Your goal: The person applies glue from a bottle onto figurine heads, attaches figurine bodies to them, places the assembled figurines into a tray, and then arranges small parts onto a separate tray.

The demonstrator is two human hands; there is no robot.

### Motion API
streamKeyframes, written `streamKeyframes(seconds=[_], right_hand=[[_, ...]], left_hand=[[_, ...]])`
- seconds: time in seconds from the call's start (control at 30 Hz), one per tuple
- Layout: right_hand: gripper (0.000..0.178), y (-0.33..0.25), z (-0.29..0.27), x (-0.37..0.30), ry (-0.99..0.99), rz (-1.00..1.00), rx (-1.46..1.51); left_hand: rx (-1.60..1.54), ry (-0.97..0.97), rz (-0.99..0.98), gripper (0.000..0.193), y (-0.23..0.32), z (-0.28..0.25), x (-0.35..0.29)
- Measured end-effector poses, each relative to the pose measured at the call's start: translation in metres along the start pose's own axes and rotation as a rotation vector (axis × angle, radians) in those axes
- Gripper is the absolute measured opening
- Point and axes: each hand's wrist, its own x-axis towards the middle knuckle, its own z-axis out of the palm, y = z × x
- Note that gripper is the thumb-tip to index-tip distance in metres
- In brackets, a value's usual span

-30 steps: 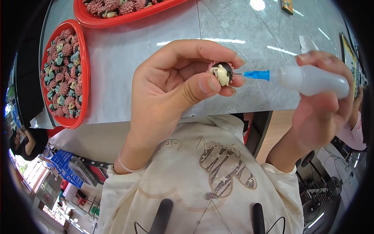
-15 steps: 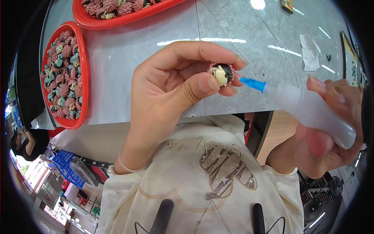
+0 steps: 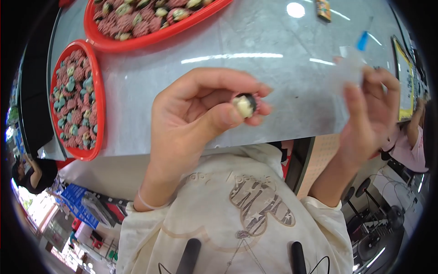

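Observation:
My left hand (image 3: 182, 114) pinches a small figurine head (image 3: 245, 105) between thumb and fingers above the table. The piece has a cream face, black hair and pink parts around it; its details are blurred. Off to the right, my right hand (image 3: 372, 109) has its thumb and fingers at a translucent white squeeze bottle (image 3: 344, 75). The bottle's blue needle tip (image 3: 362, 41) points up and away from me. Motion smears the bottle, and whether its base touches the table I cannot tell.
Two red trays, a large one (image 3: 114, 45) at the far left and a narrower one (image 3: 99, 109) nearer, hold many small pink, cream and blue-green pieces. A small orange packet (image 3: 323, 10) lies on the grey table (image 3: 219, 36). Another person's arm (image 3: 414, 125) shows at the right edge.
My right hand has carried the bottle away from the figurine head, toward the far right, and its tip has swung from pointing left to pointing up. My left hand still holds the head, slightly lower in view.

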Motion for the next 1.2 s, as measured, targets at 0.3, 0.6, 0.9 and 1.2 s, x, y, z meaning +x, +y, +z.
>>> streamKeyframes(seconds=[0.3,0.6,0.9,1.2], right_hand=[[0.027,0.022,0.004,0.013,-0.166,0.017,-0.274],[0.019,0.056,-0.093,0.038,0.112,0.126,-1.004],[0.023,0.011,-0.064,0.012,0.123,0.085,0.08],[0.029,0.001,-0.014,-0.013,-0.177,0.226,0.64]], left_hand=[[0.053,0.07,-0.045,0.03,-0.002,-0.008,-0.004],[0.116,0.03,-0.052,0.024,-0.001,-0.003,0.002],[0.025,0.036,-0.055,0.033,-0.001,-0.007,-0.001],[0.081,0.017,-0.032,0.035,-0.001,-0.006,0.0]])
